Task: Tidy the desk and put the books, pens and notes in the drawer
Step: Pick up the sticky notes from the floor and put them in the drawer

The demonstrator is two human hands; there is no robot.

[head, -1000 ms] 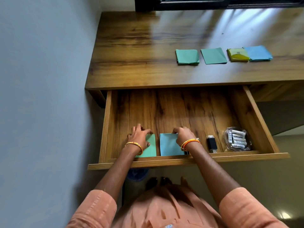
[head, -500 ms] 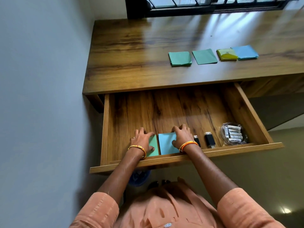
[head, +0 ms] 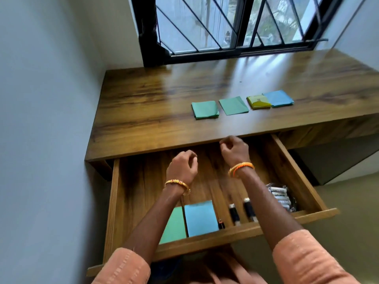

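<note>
The wooden drawer [head: 141, 193] is pulled out under the desk [head: 160, 103]. Inside it, near the front, a green note [head: 174, 226] and a blue note [head: 201, 218] lie flat side by side. On the desk lie a green note stack [head: 205, 109], a single green note [head: 233, 105], a yellow-green note [head: 258, 101] and a blue note stack [head: 277, 98]. My left hand [head: 181, 168] hovers over the drawer's middle, fingers loosely curled, holding nothing. My right hand [head: 233, 150] is higher, at the desk's front edge, also loosely curled and holding nothing.
Two small black cylindrical items [head: 233, 214] [head: 249, 209] and a clear pack of batteries [head: 281, 196] lie in the drawer's right part. A grey wall [head: 45, 119] closes the left side. A barred window [head: 225, 23] stands behind the desk.
Both hands have let go of the two notes in the drawer and risen toward the desk edge. The camera has tilted up, bringing the window into view.
</note>
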